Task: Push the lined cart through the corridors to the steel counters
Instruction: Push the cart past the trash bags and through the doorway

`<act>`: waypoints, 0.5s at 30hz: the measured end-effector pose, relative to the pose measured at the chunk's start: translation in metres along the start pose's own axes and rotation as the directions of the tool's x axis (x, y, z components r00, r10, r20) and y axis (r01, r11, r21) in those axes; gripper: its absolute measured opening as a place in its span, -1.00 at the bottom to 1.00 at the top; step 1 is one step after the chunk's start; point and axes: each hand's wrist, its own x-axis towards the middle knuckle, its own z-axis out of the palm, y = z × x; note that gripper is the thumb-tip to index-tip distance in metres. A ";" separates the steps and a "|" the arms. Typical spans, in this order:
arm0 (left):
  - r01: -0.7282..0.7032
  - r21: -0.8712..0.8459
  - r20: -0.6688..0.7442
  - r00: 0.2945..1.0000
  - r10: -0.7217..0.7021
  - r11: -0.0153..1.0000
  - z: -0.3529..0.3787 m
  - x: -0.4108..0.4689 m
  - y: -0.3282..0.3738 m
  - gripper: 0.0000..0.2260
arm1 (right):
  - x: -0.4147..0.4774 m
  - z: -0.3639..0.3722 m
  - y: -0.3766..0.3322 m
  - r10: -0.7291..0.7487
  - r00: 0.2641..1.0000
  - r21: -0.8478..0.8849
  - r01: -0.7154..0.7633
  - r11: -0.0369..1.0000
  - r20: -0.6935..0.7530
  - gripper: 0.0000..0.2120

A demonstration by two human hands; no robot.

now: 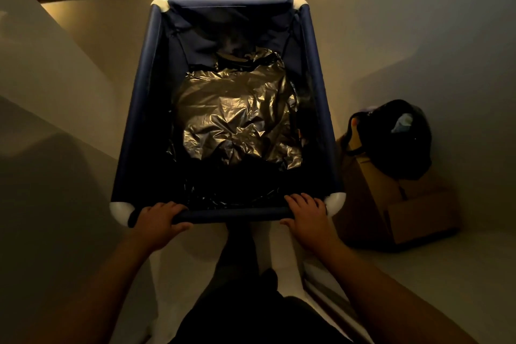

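A dim, pale-floored corridor (446, 274) is seen. In its middle the lined cart (142, 120) is held at its near rail (234, 215) by the left grip (160, 220) and right grip (305, 213), fingers curled over it. It is judged light, soft-walled, best pushed there.

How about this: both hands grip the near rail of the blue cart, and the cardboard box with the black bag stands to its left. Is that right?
Not quite. In the head view the cardboard box with the black bag stands to the right of the blue cart, not its left. The left hand and right hand do both grip its near rail.
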 end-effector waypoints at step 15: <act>-0.021 -0.109 -0.165 0.986 0.003 0.994 -0.077 0.127 -0.003 -0.34 | 0.163 -0.093 0.017 0.002 0.996 -0.081 0.005 0.997 0.084 -0.36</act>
